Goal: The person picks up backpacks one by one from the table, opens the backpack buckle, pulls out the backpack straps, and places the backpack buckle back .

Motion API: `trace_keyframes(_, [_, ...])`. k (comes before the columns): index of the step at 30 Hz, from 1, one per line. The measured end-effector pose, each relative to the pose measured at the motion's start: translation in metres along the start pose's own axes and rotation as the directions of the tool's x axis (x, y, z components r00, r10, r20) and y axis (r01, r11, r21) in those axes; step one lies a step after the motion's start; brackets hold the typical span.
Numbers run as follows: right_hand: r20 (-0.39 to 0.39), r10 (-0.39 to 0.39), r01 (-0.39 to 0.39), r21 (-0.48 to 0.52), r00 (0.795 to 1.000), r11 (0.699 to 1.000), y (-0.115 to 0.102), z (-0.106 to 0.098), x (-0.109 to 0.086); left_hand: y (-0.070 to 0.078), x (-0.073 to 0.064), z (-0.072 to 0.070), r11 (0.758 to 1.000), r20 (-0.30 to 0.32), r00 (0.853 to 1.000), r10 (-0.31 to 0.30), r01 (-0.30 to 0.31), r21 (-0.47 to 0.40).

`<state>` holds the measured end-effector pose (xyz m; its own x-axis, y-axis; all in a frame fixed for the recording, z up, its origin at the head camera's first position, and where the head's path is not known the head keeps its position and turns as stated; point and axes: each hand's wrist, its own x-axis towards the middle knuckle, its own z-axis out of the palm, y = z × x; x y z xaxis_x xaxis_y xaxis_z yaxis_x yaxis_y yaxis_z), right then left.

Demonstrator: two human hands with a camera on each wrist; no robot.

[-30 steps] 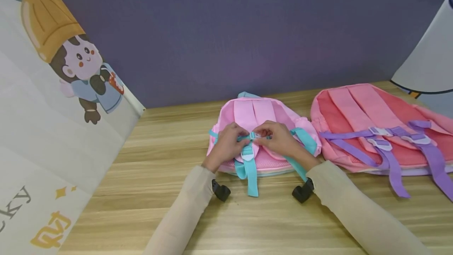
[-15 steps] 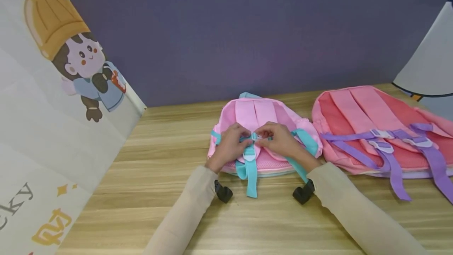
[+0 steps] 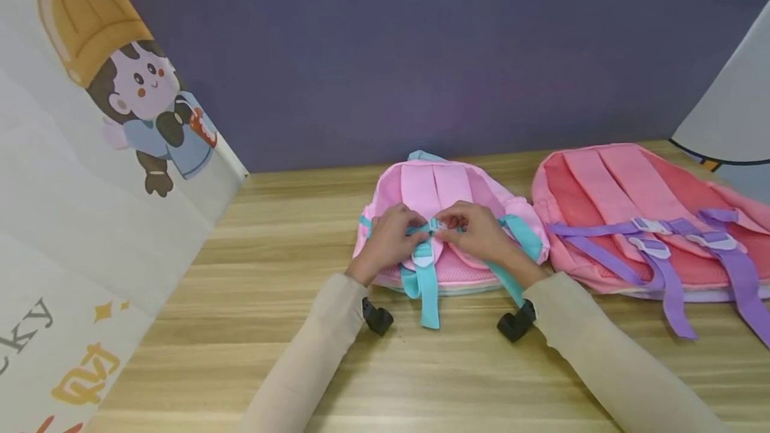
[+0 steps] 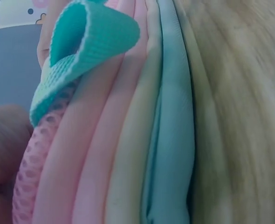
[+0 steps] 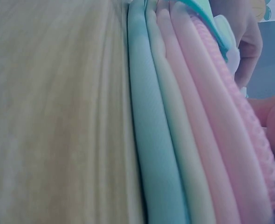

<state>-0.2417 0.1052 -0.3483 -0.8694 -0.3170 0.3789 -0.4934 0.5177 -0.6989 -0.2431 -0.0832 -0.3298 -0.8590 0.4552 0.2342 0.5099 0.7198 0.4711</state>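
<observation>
A light pink backpack [image 3: 419, 189] lies on the table with its shoulder straps facing up. Across its middle runs a turquoise strap joined by a small whitish buckle [image 3: 436, 225]. My left hand [image 3: 391, 236] pinches the buckle's left end, where the strap meets it. From the other side, my right hand [image 3: 478, 236] pinches its right end between thumb and fingers. Fingertips partly cover the buckle, so I cannot tell whether its halves are locked together. Below it, a white slider [image 3: 423, 258] carries a turquoise webbing tail [image 3: 430, 303] that hangs onto the table.
A larger coral-pink backpack [image 3: 592, 182] with purple straps [image 3: 674, 299] lies against the pink one on the right. Behind both stands a dark panel [image 3: 421, 52]. A white printed sheet [image 3: 54, 219] borders the wooden table [image 3: 289, 246] on the left.
Both hands stay at the buckle with almost no visible movement. The head view has shifted slightly.
</observation>
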Motion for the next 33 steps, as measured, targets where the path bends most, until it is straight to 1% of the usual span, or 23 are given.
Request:
trace_keyframes(8, [-0.005,-0.01,0.01,-0.024,1.0,1.0,0.0008,-0.0008,-0.0003,0.0012,0.0013,0.0039,1.0,-0.038,0.999,0.011,-0.012,-0.023])
trace_keyframes(13, [-0.003,-0.024,0.024,-0.024,1.0,0.999,-0.0003,-0.0005,0.0007,0.0021,0.0007,0.0047,1.0,-0.056,0.998,-0.005,0.004,-0.028])
trace_keyframes(23, [0.039,0.0,0.002,-0.047,0.999,0.999,-0.0009,-0.001,-0.0006,0.002,0.0004,0.007,0.999,-0.048,0.999,-0.014,0.012,-0.037])
trace_keyframes(28, [0.043,-0.008,0.011,-0.062,0.999,0.998,-0.002,-0.0015,-0.0007,0.0024,0.0006,0.0078,0.999,-0.044,0.999,-0.018,0.016,-0.038])
trace_keyframes(33, [0.042,-0.01,0.013,-0.064,0.999,0.998,-0.0021,-0.0023,0.0002,0.0019,0.001,0.006,0.999,-0.041,0.999,-0.006,0.004,-0.054])
